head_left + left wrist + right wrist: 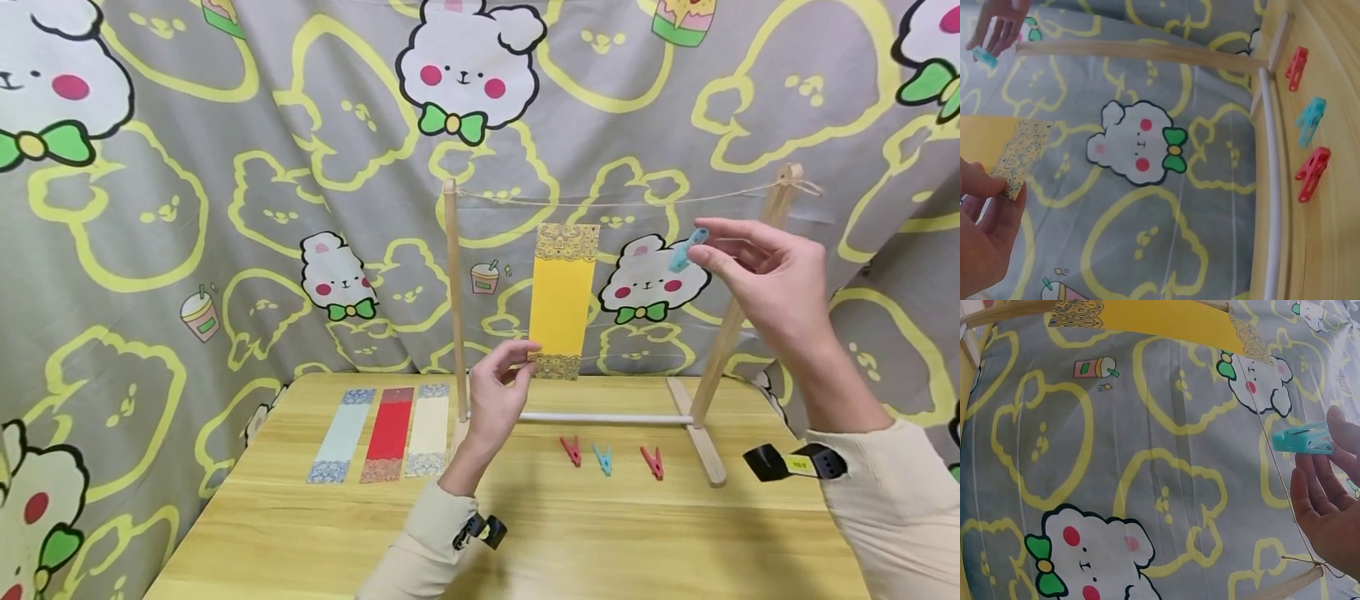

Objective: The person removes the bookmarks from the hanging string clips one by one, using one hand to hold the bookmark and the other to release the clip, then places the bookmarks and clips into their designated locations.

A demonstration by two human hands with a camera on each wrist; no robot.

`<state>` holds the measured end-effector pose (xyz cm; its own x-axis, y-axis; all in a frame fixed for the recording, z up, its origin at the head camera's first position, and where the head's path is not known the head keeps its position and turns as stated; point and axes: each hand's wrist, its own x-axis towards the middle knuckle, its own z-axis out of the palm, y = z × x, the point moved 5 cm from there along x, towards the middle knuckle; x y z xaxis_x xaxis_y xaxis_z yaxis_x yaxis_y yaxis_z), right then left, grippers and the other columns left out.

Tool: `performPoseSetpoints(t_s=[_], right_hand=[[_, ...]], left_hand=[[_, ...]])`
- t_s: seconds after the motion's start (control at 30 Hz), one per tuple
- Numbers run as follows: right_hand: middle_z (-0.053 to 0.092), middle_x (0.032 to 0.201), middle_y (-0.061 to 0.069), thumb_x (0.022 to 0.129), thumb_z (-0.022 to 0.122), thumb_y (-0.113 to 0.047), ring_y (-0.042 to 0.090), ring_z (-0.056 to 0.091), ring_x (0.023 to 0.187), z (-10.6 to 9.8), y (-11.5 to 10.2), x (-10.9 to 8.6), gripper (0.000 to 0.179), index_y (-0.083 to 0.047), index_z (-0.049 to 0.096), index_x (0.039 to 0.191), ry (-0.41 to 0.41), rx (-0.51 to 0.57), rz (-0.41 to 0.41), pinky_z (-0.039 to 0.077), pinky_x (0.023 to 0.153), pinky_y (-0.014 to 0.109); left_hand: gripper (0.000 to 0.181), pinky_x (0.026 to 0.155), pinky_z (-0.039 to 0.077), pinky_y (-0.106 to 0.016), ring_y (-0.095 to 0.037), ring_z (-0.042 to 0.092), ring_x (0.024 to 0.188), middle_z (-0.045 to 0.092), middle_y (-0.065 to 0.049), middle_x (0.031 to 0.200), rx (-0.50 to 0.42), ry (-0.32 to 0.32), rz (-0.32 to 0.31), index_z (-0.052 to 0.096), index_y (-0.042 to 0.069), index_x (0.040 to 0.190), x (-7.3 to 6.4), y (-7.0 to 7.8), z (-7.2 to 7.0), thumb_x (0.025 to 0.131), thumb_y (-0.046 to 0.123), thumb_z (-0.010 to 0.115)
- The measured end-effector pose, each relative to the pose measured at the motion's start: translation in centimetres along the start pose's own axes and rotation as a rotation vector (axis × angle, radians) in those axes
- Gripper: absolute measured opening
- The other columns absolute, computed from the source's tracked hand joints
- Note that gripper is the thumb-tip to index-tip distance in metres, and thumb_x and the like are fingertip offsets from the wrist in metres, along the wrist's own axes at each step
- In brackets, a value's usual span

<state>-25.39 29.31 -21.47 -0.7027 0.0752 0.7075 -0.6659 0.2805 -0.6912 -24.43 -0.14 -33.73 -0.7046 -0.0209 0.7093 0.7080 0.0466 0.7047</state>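
Observation:
My left hand (498, 392) pinches a yellow bookmark (564, 307) by its lower left edge, between thumb and fingers. The strip stands upright, with patterned bands at top and bottom, its top a little under the string (600, 202). In my right hand (776, 267) a light blue clothespin (687, 250) is pinched between thumb and index finger, to the right of the strip and below the string. The right wrist view shows this clothespin (1302, 439) close to the string, and the left wrist view shows the patterned end (1021, 153) between the left fingers.
A wooden frame (454, 300) with a white bottom bar (607, 418) carries the string between two posts. Pale blue (341, 435), red (387, 435) and cream bookmarks (428, 429) lie at left. Two red clothespins (572, 451) and a blue one (603, 458) lie in front.

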Motion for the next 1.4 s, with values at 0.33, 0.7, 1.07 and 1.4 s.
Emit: performPoseSetpoints(t_s=[0.33,0.7,1.07,1.4], right_hand=[[0.077,0.104,0.006,0.082,0.08,0.011,0.011,0.073,0.092,-1.1,0.0,-2.5,0.037,0.011,0.071,0.118,0.16,0.13,-0.007,0.054,0.082,0.013],[0.076,0.099,0.014,0.082,0.075,0.018,0.015,0.071,0.08,-0.8,0.1,-3.3,0.034,0.021,0.066,0.115,0.176,0.321,-0.099,0.056,0.075,0.017],[0.075,0.099,0.019,0.082,0.071,0.022,0.018,0.072,0.083,0.3,1.3,-5.6,0.031,0.028,0.062,0.111,0.2,0.45,-0.132,0.057,0.078,0.018],[0.074,0.102,0.019,0.083,0.068,0.024,0.02,0.072,0.089,2.2,3.3,-8.5,0.033,0.027,0.06,0.115,0.191,0.486,-0.076,0.057,0.084,0.02]], left_hand=[[0.024,0.079,0.061,-0.052,-0.045,0.07,0.091,0.073,-0.027,0.1,0.015,-0.021,0.0,0.069,-0.013,0.105,-0.2,-0.6,-1.1,0.085,-0.025,0.063],[0.026,0.08,0.062,-0.035,-0.034,0.071,0.092,0.074,-0.016,0.105,0.009,0.038,0.032,0.073,-0.001,0.109,-0.4,-3.2,-4.8,0.089,-0.016,0.068],[0.027,0.081,0.062,-0.033,-0.027,0.071,0.088,0.075,-0.014,0.102,0.057,0.121,-0.031,0.075,0.002,0.108,-3.2,-4.2,-7.9,0.087,-0.015,0.071],[0.028,0.083,0.061,-0.029,-0.015,0.071,0.093,0.074,-0.019,0.105,0.103,0.169,-0.015,0.074,-0.001,0.109,-4.6,-3.5,-10.9,0.086,-0.016,0.072]])
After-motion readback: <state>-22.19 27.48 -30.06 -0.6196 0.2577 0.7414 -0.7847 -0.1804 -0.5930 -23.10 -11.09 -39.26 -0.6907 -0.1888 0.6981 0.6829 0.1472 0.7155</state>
